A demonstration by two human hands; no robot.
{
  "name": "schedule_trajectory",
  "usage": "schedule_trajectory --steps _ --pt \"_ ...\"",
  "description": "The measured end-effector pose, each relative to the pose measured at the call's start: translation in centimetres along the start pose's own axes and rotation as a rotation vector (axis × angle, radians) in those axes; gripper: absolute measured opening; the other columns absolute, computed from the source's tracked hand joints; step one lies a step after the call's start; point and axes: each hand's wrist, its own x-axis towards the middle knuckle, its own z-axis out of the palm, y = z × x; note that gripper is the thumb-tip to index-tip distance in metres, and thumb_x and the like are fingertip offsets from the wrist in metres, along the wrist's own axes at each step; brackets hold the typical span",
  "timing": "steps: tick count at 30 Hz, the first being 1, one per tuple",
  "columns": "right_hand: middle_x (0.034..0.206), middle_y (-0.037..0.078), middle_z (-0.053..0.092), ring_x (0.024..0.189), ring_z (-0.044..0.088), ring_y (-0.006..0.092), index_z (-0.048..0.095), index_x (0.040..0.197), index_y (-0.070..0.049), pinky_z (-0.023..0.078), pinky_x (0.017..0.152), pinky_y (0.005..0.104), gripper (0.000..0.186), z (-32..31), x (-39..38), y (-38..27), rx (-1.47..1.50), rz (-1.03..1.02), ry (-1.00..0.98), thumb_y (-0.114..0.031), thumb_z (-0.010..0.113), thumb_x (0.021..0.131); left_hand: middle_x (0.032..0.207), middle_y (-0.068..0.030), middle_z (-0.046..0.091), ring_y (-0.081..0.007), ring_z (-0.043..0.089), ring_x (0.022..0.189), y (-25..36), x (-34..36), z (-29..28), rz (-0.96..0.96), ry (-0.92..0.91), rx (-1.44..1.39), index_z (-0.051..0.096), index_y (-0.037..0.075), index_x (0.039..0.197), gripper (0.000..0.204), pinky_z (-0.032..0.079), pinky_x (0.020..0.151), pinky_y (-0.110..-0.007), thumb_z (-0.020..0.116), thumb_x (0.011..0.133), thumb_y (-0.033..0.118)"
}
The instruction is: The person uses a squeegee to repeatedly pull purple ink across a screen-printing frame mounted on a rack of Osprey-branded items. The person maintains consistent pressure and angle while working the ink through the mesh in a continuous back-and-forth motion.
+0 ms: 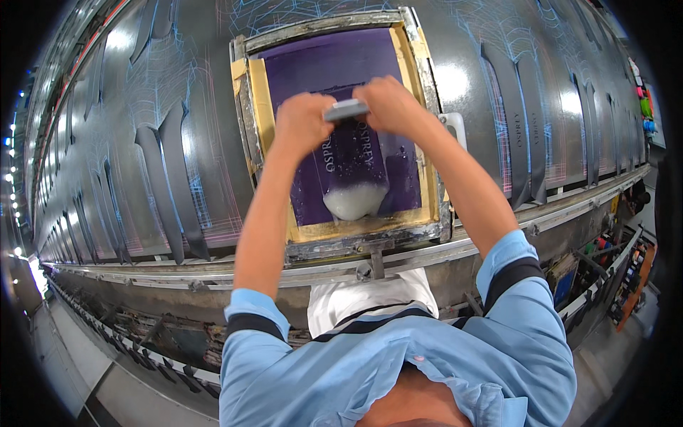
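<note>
White ink inside purple screen frame

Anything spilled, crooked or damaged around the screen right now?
Nothing stands out. Both hands, left and right, grip the squeegee on the purple screen. The white ink pools inside the frame, which sits square on the table.

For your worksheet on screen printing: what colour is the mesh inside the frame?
Purple, on the mesh, clearest in the head view.
</note>
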Motion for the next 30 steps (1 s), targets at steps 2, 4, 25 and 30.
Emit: schedule_trajectory --steps 2,4,25,30 --pt "0.088 0.012 0.069 0.095 0.065 0.0334 0.065 0.086 -0.007 0.048 0.088 0.0435 0.02 2.0 -4.8 -2.2 0.011 -0.046 0.068 -0.002 0.071 0.068 0.086 -0.0102 0.071 -0.0334 0.066 0.083 1.6 -5.0 2.3 0.048 0.085 -0.078 0.072 0.011 0.089 0.02 0.053 0.075 -0.045 0.072 0.07 0.007" --pt "0.086 0.01 0.068 0.094 0.066 0.031 0.066 0.086 -0.008 0.047 0.087 0.042 0.018 3.3 -9.8 -4.9 0.072 -0.081 0.091 -0.004 0.071 0.069 0.085 -0.0086 0.071 -0.0311 0.067 0.082 5.0 -10.3 3.2 0.034 0.102 -0.131 0.072 0.011 0.088 0.021 0.052 0.074 -0.044 0.073 0.068 0.005" --pt "0.086 0.02 0.073 0.085 0.071 0.0407 0.071 0.089 -0.005 0.056 0.08 0.0485 0.016 -2.7 3.4 1.3 0.183 0.183 -0.186 -0.008 0.071 0.073 0.082 -0.014 0.07 -0.0378 0.068 0.081 -1.7 4.0 -1.2 -0.068 -0.088 -0.07 0.072 0.011 0.091 0.019 0.051 0.072 -0.046 0.078 0.074 0.018" --pt "0.085 0.02 0.073 0.085 0.071 0.0415 0.069 0.087 -0.004 0.055 0.081 0.0501 0.015 -0.8 -0.2 -0.5 0.128 0.044 -0.027 -0.005 0.069 0.073 0.083 -0.0118 0.069 -0.0367 0.067 0.085 -0.2 -0.1 0.0 0.056 0.027 -0.055 0.068 0.011 0.087 0.015 0.052 0.074 -0.047 0.072 0.072 0.013"
